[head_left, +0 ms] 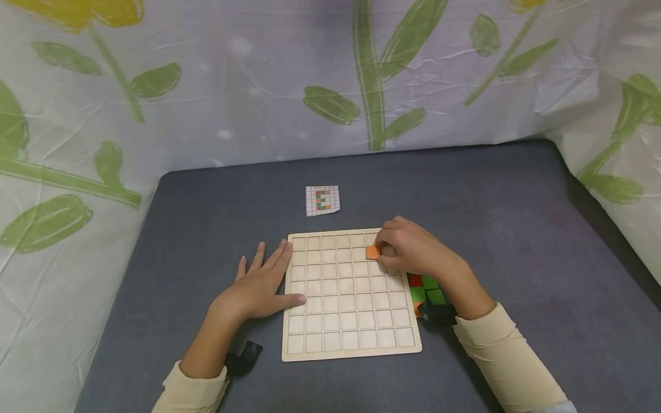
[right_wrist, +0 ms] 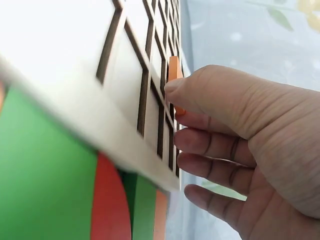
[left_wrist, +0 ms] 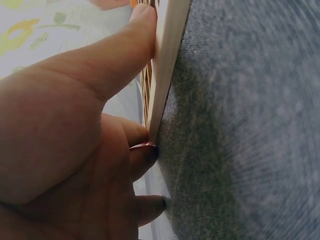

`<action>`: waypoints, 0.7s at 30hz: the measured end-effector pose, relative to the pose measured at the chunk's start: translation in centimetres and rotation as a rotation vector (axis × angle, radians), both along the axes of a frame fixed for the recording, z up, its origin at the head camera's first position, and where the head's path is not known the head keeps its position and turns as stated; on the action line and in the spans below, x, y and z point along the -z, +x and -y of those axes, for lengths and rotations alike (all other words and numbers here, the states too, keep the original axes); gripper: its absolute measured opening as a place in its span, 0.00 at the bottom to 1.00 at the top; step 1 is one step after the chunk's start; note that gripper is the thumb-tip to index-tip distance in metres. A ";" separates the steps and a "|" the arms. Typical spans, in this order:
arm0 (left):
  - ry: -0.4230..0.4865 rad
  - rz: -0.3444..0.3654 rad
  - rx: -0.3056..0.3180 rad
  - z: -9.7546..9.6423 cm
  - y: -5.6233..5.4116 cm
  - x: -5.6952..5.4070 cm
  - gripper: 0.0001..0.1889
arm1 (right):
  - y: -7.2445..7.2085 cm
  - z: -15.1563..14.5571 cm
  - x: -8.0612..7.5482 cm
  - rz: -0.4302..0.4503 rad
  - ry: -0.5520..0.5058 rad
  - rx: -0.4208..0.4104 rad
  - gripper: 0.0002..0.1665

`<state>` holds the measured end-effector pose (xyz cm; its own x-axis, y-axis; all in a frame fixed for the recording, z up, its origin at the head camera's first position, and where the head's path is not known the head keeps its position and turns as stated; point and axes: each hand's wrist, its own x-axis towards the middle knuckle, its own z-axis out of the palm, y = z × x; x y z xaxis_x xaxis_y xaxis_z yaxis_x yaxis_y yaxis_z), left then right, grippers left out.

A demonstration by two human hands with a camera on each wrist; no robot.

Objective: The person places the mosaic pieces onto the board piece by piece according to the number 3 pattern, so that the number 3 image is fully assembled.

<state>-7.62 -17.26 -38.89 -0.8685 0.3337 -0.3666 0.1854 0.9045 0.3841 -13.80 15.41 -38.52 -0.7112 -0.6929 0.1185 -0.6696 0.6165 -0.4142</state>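
Note:
A wooden grid board (head_left: 353,287) with square cells lies on the dark table. Between thumb and fingertips, my right hand (head_left: 413,246) pinches an orange square tile (head_left: 373,252) over the upper right part of the grid. The right wrist view shows this orange tile (right_wrist: 174,72) at the thumb tip, close to the cells; whether it touches the board I cannot tell. My left hand (head_left: 258,291) rests at the board's left edge, fingers spread and thumb lying over the rim. In the left wrist view, the thumb (left_wrist: 125,47) presses on the board's edge (left_wrist: 167,65).
Green tiles (head_left: 435,296), a red tile (head_left: 415,280) and an orange one lie by the board's right side, partly behind the right wrist. Beyond the board lies a small paper card (head_left: 322,201) with a coloured grid pattern. A flower-painted sheet (head_left: 258,86) hangs behind the table.

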 end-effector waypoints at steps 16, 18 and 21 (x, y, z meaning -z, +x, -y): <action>0.002 0.000 -0.001 0.0 0.1 -0.3 0.57 | -0.3 2.0 -0.3 -0.032 0.057 -0.014 0.06; 0.001 0.002 -0.002 0.0 0.1 -0.3 0.57 | -0.3 2.1 -0.3 -0.029 0.059 -0.013 0.05; -0.003 0.001 -0.002 -0.1 0.1 -0.3 0.57 | -0.3 2.3 -0.3 -0.017 0.060 -0.009 0.05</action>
